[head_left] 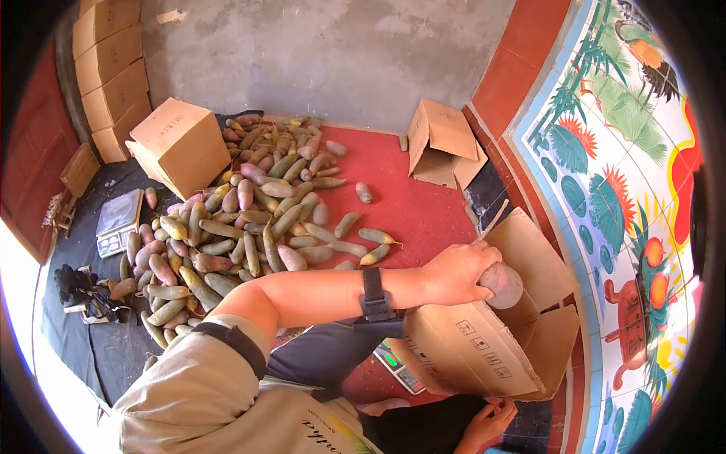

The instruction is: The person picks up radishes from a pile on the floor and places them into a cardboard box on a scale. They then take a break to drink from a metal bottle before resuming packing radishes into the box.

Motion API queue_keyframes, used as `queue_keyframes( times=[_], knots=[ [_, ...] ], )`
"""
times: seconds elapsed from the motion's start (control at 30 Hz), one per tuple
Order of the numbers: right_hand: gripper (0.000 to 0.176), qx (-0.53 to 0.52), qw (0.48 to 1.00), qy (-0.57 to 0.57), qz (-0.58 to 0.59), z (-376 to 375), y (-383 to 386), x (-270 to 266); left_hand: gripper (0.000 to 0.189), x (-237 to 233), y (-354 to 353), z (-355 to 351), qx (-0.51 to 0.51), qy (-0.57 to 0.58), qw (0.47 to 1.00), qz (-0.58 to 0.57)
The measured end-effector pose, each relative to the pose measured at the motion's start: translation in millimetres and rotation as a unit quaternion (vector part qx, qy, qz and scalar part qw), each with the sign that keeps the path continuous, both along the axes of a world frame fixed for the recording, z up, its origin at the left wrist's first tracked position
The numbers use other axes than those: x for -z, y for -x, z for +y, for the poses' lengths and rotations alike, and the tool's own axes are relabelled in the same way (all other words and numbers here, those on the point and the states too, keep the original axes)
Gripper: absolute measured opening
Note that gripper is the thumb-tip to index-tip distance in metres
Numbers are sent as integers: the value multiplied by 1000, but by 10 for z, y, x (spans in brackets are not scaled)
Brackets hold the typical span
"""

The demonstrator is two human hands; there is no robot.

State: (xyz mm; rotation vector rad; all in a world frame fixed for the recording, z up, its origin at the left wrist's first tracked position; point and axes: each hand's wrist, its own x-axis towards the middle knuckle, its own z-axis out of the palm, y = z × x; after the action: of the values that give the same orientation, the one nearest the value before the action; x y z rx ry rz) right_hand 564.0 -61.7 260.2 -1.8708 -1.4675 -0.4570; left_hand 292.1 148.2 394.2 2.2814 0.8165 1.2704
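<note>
My left hand reaches across from the left, its fingers closed round a pale, roundish tuber over the opening of a tilted cardboard box. Near the lower edge of that box is my right hand, fingers curled; what they hold, if anything, cannot be made out. Under the box's left side, part of a scale with a lit green display shows. A large heap of long green, yellow and pinkish tubers lies to the left, and a few lie apart on the red floor.
Another carton rests against the heap; an open one lies by the wall. Stacked cartons stand at the back left. A second scale and a black bundle are at the left. A tiled mural wall borders the right.
</note>
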Motion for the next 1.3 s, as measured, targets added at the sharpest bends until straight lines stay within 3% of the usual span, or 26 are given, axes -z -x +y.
queue_keyframes(
  times=[0.1,0.17,0.57,0.87,0.97,1.03,1.2,1.3],
  knots=[
    [21,-3,1000,5,-11,3,66,-93,44,18,-24,36,-11,-1,1000,3],
    [18,17,996,-17,-84,19,210,-276,44,25,-39,50,-16,-10,1000,0],
    [21,21,995,-6,-96,63,241,-297,39,125,-143,111,3,12,998,63],
    [21,28,996,10,-81,55,215,-259,29,77,-125,117,26,67,982,175],
    [22,24,997,9,-78,54,225,-275,26,119,-153,98,11,64,972,224],
    [22,22,997,11,-72,52,237,-283,23,142,-160,98,-8,-6,971,238],
    [24,28,997,20,-64,45,204,-242,24,228,-206,60,-32,-21,980,196],
    [22,19,999,23,15,47,130,-132,24,306,-207,62,-45,-67,985,152]
  ],
)
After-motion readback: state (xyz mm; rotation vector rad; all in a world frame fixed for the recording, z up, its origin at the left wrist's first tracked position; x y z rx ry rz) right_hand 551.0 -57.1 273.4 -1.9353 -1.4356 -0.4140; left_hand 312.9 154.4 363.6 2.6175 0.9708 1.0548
